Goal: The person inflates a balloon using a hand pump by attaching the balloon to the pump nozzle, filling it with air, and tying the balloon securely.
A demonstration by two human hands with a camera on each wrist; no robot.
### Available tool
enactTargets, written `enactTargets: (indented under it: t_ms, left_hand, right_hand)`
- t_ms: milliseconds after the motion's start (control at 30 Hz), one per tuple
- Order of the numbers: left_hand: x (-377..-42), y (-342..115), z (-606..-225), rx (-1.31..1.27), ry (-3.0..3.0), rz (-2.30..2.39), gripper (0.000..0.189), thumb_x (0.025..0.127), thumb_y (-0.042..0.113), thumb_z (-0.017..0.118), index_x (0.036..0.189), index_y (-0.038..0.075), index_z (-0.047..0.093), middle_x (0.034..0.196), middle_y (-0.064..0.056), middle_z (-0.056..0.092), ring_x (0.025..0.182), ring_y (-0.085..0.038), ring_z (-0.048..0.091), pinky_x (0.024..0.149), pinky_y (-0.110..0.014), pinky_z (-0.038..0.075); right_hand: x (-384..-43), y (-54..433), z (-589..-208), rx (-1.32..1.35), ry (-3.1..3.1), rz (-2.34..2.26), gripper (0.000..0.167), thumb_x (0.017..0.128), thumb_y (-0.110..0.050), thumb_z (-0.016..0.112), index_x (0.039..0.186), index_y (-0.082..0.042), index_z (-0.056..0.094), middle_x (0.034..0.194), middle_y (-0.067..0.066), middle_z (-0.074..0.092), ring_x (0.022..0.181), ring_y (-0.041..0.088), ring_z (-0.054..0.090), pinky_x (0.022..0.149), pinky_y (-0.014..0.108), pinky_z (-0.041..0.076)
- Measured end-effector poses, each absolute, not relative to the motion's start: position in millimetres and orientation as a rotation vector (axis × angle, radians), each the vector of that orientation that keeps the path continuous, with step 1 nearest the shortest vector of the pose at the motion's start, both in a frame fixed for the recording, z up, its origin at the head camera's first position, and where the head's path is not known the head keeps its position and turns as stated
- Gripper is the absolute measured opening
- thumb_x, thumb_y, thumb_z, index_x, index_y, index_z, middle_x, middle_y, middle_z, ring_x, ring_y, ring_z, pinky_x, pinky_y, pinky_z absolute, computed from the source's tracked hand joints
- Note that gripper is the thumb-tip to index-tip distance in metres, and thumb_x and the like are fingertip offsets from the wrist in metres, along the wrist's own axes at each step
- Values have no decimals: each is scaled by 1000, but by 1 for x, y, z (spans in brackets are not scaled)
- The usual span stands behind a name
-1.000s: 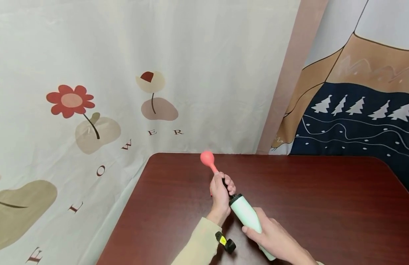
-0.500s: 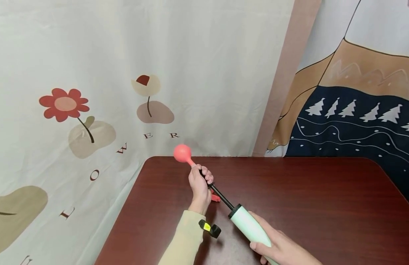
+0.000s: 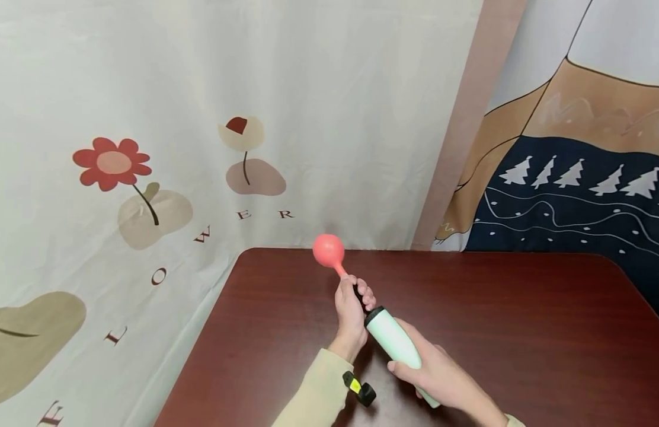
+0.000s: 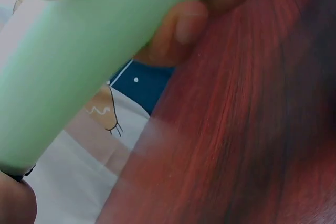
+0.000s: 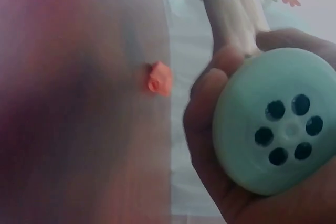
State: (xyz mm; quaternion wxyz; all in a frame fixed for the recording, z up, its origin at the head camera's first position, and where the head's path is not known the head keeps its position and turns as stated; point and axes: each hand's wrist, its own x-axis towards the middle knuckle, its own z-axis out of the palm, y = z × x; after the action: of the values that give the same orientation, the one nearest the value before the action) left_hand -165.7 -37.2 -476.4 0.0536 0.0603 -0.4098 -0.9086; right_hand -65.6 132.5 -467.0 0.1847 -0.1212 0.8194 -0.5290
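Observation:
My left hand [image 3: 351, 314] grips the black nozzle end [image 3: 358, 295] of a balloon pump, along with the neck of a small, partly inflated coral-red balloon [image 3: 328, 250]. The balloon's round body sticks out beyond the fist. My right hand [image 3: 438, 373] is wrapped round the pump's mint-green barrel [image 3: 392, 339]; its curled fingers [image 4: 184, 27] show in the left wrist view. Barrel and left fist are close together, with the black rod hidden between. In the right wrist view, the barrel's rounded end [image 5: 275, 124] has several dark holes.
A dark red-brown wooden table [image 3: 511, 320] lies beneath both hands. On it is a small crumpled orange-red piece [image 5: 159, 79], seen in the right wrist view. A pale printed curtain [image 3: 351, 118] hangs behind the table's far edge. A black strap device [image 3: 360, 388] is on the left wrist.
Half a second ago the pump was drawn out with its black rod showing; now barrel and left fist are together again. The balloon has grown slightly over the second.

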Motion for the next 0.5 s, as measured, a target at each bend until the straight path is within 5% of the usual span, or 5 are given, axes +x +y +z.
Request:
enactTargets:
  t_ms: [200, 500]
  left_hand:
    - [-167, -41, -472, 209, -1213, -2711, 37, 115, 30, 34, 83, 14, 44, 65, 4, 44, 47, -3, 40, 43, -14, 34]
    - [-184, -68, -460, 186, -1132, -2694, 34, 115, 29, 34, 86, 14, 43, 66, 3, 43, 46, -3, 40, 42, -13, 34]
  right_hand:
    - [-68, 131, -462, -378, 2335, -1468, 73, 94, -35, 76, 156, -40, 36, 96, 11, 61, 47, 18, 59, 43, 38, 52]
    - [-49, 144, -463, -333, 2260, -1411, 71, 98, -40, 70, 158, -34, 33, 119, 10, 57, 74, 23, 63, 56, 36, 53]
